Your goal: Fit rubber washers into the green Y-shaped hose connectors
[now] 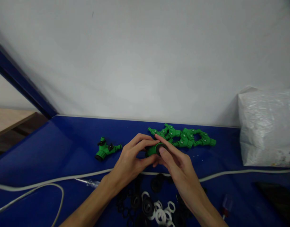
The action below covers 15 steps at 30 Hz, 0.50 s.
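Note:
Between my two hands, over the middle of the blue table, is a green plastic hose fitting (151, 151) with a black ring at its near end. My left hand (135, 153) grips its left side, fingers over the top and thumb below. On the right, my right hand (174, 157) is closed round the ringed end, its thumb pressed into the black ring (161, 148). Part of the fitting is hidden by my fingers. Just behind my hands lie several green Y-shaped hose connectors (186, 138). Another green Y connector (104, 150) with black levers rests to the left.
Black rings (147, 206) and white rings (160, 216) lie scattered below my hands. A white cable (88, 174) crosses the table. One screwdriver (90, 183) lies left, another (227, 203) right. A plastic-wrapped package (265, 129) stands at the right, near a dark flat object (277, 198).

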Tool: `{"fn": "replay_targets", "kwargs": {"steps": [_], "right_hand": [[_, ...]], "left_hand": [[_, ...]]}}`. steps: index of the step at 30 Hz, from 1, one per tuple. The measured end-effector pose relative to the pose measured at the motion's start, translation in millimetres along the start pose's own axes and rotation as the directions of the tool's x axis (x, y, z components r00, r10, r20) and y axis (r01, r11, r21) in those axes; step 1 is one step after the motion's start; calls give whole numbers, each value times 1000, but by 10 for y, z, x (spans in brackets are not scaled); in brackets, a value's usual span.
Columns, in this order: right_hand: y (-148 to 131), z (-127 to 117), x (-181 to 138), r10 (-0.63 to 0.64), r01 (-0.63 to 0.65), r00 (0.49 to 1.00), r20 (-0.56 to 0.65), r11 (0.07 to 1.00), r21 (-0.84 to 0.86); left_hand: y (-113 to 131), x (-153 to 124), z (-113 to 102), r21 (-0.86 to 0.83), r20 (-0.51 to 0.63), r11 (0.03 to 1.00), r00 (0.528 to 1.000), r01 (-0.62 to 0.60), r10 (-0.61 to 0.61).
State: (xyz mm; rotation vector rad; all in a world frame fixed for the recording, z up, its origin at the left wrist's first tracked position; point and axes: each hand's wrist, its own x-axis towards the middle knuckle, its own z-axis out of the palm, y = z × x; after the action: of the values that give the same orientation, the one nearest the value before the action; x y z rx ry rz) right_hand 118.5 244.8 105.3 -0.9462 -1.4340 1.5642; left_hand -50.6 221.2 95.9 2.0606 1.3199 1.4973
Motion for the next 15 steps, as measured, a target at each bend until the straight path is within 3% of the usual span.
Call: {"fn": "replay_targets", "kwargs": {"steps": [15], "right_hand": [[-33,-19,30,-38,38,999,1,999,-12]], "left_hand": [[-34,-28,12,-22,7,1000,1000,7,-7]]}}
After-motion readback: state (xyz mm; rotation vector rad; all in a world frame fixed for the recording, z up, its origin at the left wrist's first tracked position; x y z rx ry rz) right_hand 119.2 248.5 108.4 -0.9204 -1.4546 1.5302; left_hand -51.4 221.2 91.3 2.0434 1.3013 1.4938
